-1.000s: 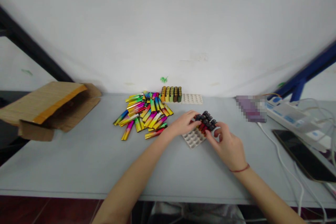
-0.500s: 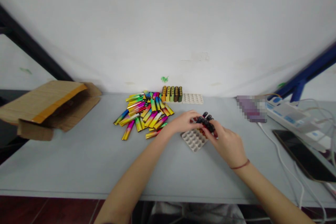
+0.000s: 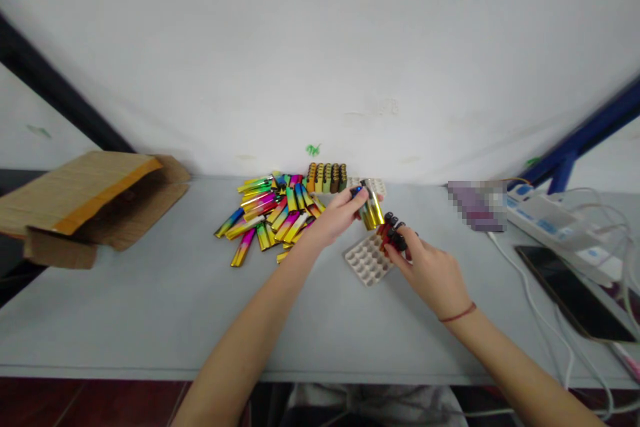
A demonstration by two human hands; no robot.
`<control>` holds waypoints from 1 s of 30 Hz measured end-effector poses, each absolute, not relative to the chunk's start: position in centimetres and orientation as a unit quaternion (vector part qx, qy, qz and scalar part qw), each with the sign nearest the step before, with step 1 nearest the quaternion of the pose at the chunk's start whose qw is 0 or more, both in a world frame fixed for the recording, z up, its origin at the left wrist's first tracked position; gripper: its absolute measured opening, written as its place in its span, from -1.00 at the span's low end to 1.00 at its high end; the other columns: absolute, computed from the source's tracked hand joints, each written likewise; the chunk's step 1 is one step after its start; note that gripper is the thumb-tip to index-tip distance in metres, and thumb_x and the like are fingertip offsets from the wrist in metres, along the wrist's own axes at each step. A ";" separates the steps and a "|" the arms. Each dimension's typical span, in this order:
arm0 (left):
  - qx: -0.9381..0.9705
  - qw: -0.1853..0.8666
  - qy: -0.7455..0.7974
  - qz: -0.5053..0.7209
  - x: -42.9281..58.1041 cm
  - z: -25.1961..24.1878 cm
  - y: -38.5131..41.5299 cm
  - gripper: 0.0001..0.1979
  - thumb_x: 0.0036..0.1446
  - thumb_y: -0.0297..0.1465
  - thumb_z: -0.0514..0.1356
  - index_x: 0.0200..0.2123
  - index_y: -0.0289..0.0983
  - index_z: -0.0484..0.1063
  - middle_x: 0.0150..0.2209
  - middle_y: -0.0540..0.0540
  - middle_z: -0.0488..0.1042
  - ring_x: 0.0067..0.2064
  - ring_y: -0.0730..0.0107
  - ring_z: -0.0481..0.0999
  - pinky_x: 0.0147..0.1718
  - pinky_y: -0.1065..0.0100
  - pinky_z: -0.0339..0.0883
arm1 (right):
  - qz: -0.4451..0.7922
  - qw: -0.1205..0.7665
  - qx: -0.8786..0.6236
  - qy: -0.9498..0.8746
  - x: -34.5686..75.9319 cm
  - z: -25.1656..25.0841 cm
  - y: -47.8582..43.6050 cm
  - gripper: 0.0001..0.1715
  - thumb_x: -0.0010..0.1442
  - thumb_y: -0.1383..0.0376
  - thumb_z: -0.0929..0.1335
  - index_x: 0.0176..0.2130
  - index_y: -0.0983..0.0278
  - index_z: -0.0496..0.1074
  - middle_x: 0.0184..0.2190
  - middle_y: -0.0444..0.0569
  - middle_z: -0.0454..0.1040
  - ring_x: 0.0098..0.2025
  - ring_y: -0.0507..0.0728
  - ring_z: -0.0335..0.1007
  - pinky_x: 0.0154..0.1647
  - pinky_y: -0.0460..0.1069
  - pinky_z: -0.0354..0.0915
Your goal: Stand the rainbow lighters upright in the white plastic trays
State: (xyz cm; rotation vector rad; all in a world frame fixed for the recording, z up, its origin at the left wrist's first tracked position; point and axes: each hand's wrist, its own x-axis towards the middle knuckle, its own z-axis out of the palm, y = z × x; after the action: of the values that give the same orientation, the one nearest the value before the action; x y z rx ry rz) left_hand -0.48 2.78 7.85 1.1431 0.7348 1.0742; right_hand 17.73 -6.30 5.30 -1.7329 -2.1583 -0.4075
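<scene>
My left hand [image 3: 344, 212], fingers closed, is raised over the back of the front tray, gripping shiny gold metallic tubes [image 3: 372, 213]; their exact number is unclear. My right hand [image 3: 433, 267] curls around a cluster of small red pieces with black tops [image 3: 393, 230], which stand at the right corner of the white moulded tray [image 3: 369, 260]. That tray's round hollows show on its left and front parts. Left of my left hand lies a loose pile of shiny multicoloured tubes [image 3: 280, 210].
Against the wall, rows of upright tubes [image 3: 327, 177] stand beside a second white tray [image 3: 379, 185], partly behind my left hand. An opened cardboard box [image 3: 95, 197] sits at the left. Rightward are a power strip [image 3: 565, 227], white cables and a black phone [image 3: 570, 290].
My left hand has lifted away from the black-topped pieces, up and to the left, and gold tubes now show in it. My right hand stays at the cluster.
</scene>
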 end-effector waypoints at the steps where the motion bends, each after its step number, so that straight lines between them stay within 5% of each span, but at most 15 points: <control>1: 0.438 0.687 0.327 0.478 -0.5 7.9 2.6 -0.81 0.26 -0.31 0.16 -0.26 -0.33 0.46 -0.37 -0.11 0.54 -0.32 0.38 0.50 -0.30 0.39 0.36 | -0.134 0.164 -0.617 -0.758 17.8 5.4 -6.3 -0.71 0.31 0.14 0.31 -0.06 0.26 0.41 -0.51 -0.10 0.58 -0.60 0.16 0.48 -0.64 -0.04 -0.07; 5: 0.281 0.768 0.362 0.447 -1.1 7.3 1.6 -0.81 0.30 -0.43 0.06 -0.35 -0.33 0.40 -0.45 -0.12 0.53 -0.42 0.39 0.54 -0.38 0.39 0.40 | -0.083 0.173 -0.622 -0.759 18.1 5.6 -6.4 -0.73 0.30 0.15 0.31 -0.07 0.25 0.38 -0.50 -0.10 0.59 -0.56 0.19 0.51 -0.63 -0.04 0.01; 12: 0.305 0.769 0.389 0.404 -0.6 5.6 -0.2 -0.90 0.20 -0.40 0.24 -0.27 -0.31 0.41 -0.37 -0.13 0.59 -0.45 0.36 0.57 -0.44 0.38 0.42 | -0.048 0.239 -0.601 -0.761 18.6 6.6 -6.1 -0.65 0.35 0.05 0.22 -0.13 0.23 0.40 -0.56 -0.10 0.53 -0.60 0.16 0.48 -0.63 -0.06 0.09; 20: 0.427 0.726 0.343 0.416 -0.3 4.6 -1.2 -0.61 0.02 -0.16 0.38 -0.20 -0.28 0.40 -0.27 -0.08 0.56 -0.23 0.33 0.55 -0.15 0.31 0.39 | -0.026 0.316 -0.571 -0.757 18.9 9.2 -7.3 -0.56 0.34 -0.05 0.23 -0.17 0.25 0.41 -0.66 -0.21 0.37 -0.69 0.04 0.33 -0.65 -0.11 0.11; 30: 0.558 0.650 0.361 0.367 -0.6 4.8 -4.4 -0.44 0.13 0.11 0.14 -0.07 -0.24 0.45 -0.15 -0.08 0.48 0.03 0.19 0.41 0.11 0.23 0.22 | 0.217 0.376 -0.555 -0.709 14.8 8.1 -8.9 -0.81 0.23 0.14 0.35 -0.25 0.21 0.34 -0.67 -0.30 0.32 -0.66 0.00 0.29 -0.62 -0.14 0.15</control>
State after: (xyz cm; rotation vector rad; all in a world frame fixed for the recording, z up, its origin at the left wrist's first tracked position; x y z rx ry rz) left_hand -0.62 -4.39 4.77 1.2682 0.8210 0.8329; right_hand 14.81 -8.85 8.10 -1.4206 -1.8142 0.5546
